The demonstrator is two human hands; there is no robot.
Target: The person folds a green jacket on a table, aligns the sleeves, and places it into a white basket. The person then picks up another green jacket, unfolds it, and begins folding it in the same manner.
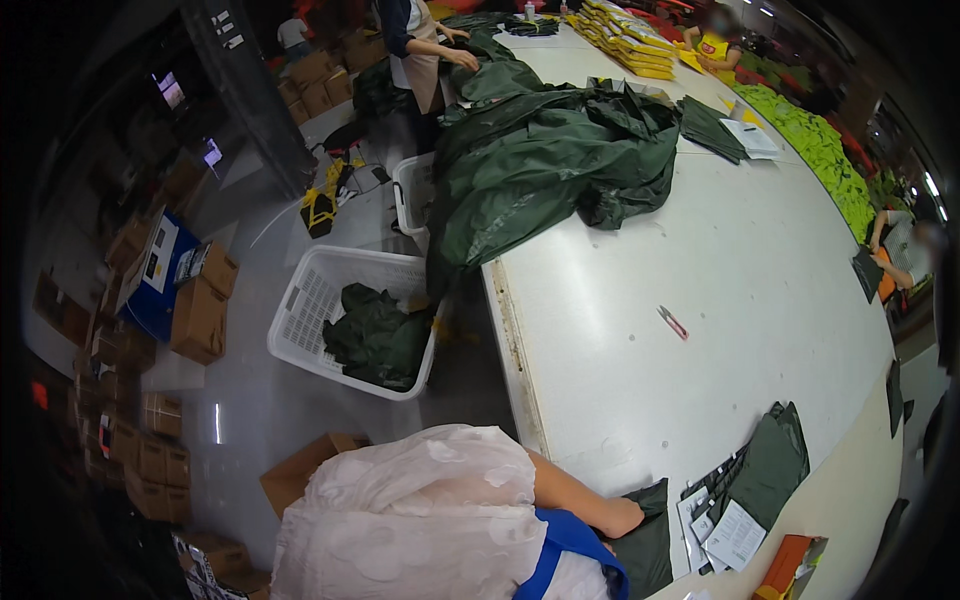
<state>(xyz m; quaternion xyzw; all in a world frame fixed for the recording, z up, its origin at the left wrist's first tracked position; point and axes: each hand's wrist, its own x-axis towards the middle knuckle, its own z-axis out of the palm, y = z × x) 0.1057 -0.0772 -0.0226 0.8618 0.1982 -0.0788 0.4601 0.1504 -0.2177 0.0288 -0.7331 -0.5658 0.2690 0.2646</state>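
Observation:
My left arm [585,503] reaches out of a pale sleeve [410,490] and bends over the near edge of the white table [610,390]. Its far end rests against a folded dark green fabric piece [652,545]; the fingers are hidden, so whether they grip it does not show. My right hand is out of view. Just right lie more folded dark green pieces [775,465] with white printed paper sheets [735,537]. A small pair of thread snips [673,323] with red handles lies alone farther up the table.
A big dark green fabric heap [560,160] overhangs the table's left edge. On the floor, a white basket [290,330] holds green fabric [375,335]. An orange box [790,567] stands lower right. Co-workers [425,55] work around the table; cartons [200,320] stand left.

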